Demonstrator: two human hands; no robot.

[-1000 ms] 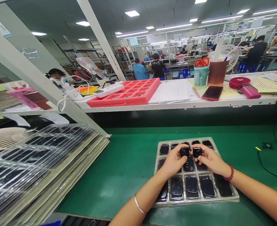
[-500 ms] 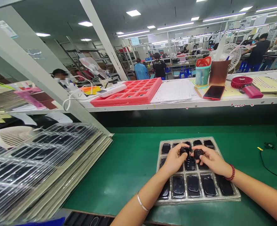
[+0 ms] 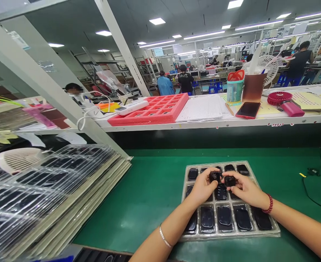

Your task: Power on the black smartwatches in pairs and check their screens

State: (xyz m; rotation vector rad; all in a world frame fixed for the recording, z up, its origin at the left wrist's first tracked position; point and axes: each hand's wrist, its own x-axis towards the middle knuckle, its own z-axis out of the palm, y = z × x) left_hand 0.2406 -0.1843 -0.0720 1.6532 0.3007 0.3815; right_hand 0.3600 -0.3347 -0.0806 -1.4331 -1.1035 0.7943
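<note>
With the left hand point(image 3: 202, 187), pinched the left unit point(image 3: 214, 176) between thumb and fingers, at a narrow spread, no wider than the unit itself. With the right hand point(image 3: 249, 189), gripped the right unit point(image 3: 229, 181) just as narrowly, at a tilt. Held both units near each other above the tray point(image 3: 258, 233), laid flat on the green bench point(image 3: 149, 196). Could not tell about contact between the fingertips of the two hands.

Counted two units in hand, one to each. Counted five more in the tray's front row, each in a separate pocket. In the back row, made out five as well, partly masked near the fingers. In the middle row, saw at least parts of four; could not make out the fifth pocket behind the right hand. Wore one bangle point(image 3: 164, 236) on the left arm and one bracelet point(image 3: 270, 203) on the right wrist. Counted one stack point(image 3: 94, 193) at the left, and on the shelf point(image 3: 198, 125) one phone point(image 3: 248, 110) and one red foam block point(image 3: 149, 122).

Compared with a second earlier, had turned the right unit from face-on to slanted. Kept both hands over about the same part of the tray, still with one unit in each.
</note>
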